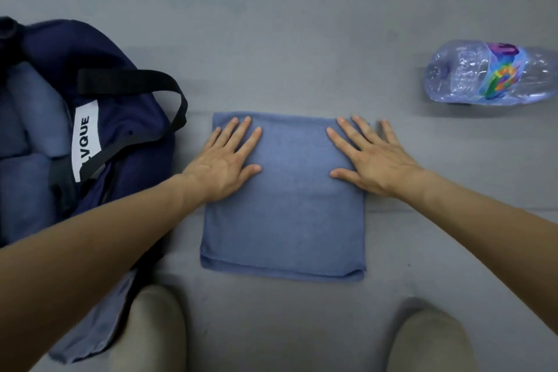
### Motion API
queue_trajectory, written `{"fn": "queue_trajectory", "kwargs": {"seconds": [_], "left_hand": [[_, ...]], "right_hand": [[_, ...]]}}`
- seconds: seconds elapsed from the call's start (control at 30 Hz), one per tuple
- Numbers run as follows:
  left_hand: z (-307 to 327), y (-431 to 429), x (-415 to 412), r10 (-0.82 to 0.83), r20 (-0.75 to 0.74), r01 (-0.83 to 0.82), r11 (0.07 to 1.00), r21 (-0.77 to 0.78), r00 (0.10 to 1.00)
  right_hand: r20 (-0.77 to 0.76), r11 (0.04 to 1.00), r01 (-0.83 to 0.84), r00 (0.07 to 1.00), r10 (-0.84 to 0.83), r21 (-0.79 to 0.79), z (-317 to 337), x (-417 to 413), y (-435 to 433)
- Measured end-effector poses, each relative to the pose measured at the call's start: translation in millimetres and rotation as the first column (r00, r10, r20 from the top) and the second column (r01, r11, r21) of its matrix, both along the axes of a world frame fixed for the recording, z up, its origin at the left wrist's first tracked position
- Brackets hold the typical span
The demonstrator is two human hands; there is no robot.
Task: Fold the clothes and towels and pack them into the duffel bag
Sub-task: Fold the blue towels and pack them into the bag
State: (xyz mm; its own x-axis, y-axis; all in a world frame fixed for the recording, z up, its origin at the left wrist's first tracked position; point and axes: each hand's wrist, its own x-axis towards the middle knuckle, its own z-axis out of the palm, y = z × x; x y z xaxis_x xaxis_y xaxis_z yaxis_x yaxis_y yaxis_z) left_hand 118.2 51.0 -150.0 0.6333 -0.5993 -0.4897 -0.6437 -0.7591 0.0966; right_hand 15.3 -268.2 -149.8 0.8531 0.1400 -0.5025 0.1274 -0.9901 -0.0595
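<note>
A blue towel (pixel 287 220) lies folded into a near square on the grey floor in front of me. My left hand (pixel 226 163) rests flat on its upper left part, fingers spread. My right hand (pixel 368 157) lies flat on its upper right part, fingers spread, the outer fingers reaching past the towel's edge. Neither hand grips anything. At the left stands the navy duffel bag (pixel 120 118), open, with black straps and a white label. Folded blue cloth (pixel 33 160) is packed inside it.
A clear plastic bottle (pixel 492 72) with a colourful label lies on its side at the far right. My two knees in beige trousers (pixel 151 332) frame the bottom edge. Another blue cloth (pixel 90 332) pokes out beneath the bag at the lower left.
</note>
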Motion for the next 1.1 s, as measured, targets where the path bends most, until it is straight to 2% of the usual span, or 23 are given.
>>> {"fn": "queue_trajectory", "kwargs": {"seconds": [0.13,0.3,0.47,0.6,0.73,0.87,1.0,1.1], "left_hand": [[9.8,-19.3,39.8,0.066,0.033,-0.065,0.997,-0.052,0.997],[13.7,-11.7,70.3,0.210,0.043,-0.188,0.935,-0.301,0.977],[13.5,-5.0,72.8,0.217,0.084,-0.170,0.909,-0.382,0.973],[16.1,-5.3,74.4,0.277,0.097,-0.208,0.873,-0.441,0.956],[25.0,-4.0,74.6,0.347,0.141,-0.241,0.842,-0.482,0.927],[43.6,0.2,73.9,0.409,0.204,-0.246,0.805,-0.540,0.890],[62.4,16.5,52.0,0.358,0.251,-0.144,0.785,-0.603,0.899],[69.7,42.0,16.7,0.261,0.253,-0.075,0.819,-0.569,0.932]], "right_hand": [[-0.012,0.997,0.069,0.998,-0.069,0.038,3.1,33.3,-18.0],[0.033,0.975,0.159,0.986,-0.166,0.155,-3.1,34.2,-41.2],[0.073,0.979,0.092,0.992,-0.107,0.183,-1.1,25.0,-53.9],[0.217,0.939,0.147,0.951,-0.221,0.311,-3.4,26.4,-52.1],[0.235,0.942,0.117,0.952,-0.196,0.313,1.2,36.9,-45.0],[0.275,0.920,0.144,0.927,-0.254,0.364,22.9,48.2,-49.9],[0.355,0.902,0.080,0.901,-0.248,0.425,60.4,26.9,-43.7],[0.335,0.903,0.048,0.919,-0.207,0.426,71.7,-16.2,-37.7]]}}
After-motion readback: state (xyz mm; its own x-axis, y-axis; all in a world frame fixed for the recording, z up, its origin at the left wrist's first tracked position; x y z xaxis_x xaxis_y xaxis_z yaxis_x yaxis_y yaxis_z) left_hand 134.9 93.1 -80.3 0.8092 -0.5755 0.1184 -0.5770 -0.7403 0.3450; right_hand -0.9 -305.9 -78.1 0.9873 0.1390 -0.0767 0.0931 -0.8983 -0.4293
